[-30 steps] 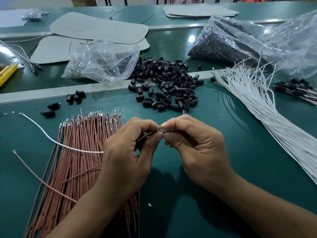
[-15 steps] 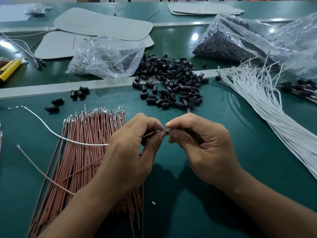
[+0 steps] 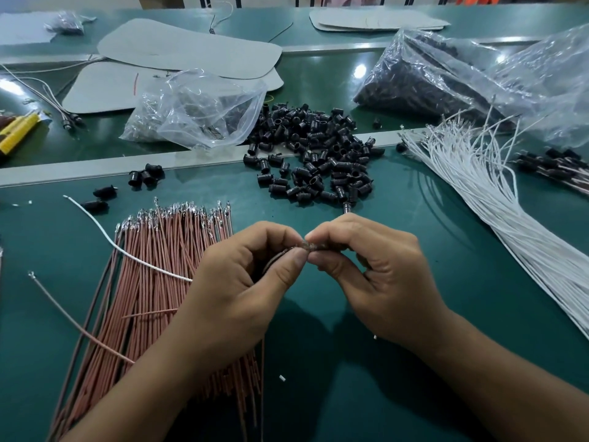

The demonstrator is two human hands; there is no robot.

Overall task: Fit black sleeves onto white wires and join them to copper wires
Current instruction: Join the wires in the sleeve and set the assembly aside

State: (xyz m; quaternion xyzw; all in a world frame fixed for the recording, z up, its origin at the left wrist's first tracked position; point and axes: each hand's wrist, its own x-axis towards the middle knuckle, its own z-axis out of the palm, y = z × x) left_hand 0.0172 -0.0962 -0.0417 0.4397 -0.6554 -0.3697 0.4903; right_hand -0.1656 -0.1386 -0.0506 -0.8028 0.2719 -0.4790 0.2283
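Observation:
My left hand (image 3: 245, 282) and my right hand (image 3: 373, 275) meet fingertip to fingertip above the green table. Between them they pinch the ends of a white wire (image 3: 127, 253) and a copper wire (image 3: 73, 323), both trailing off to the left. My right hand's fingers hide whatever small part sits at the joint. A bundle of copper wires (image 3: 153, 301) lies under my left forearm. Loose black sleeves (image 3: 315, 154) are heaped just beyond my hands. A sheaf of white wires (image 3: 497, 199) fans out on the right.
A clear bag of small metal parts (image 3: 197, 110) sits behind the copper bundle, a large bag of black parts (image 3: 446, 74) at back right. Finished sleeved wires (image 3: 554, 167) lie at the far right. Grey sheets (image 3: 191, 49) and yellow tools (image 3: 16, 129) lie further back.
Both hands stayed pinched together at the joint with only small finger shifts. The view crept slightly, so the table contents sit a little lower in frame.

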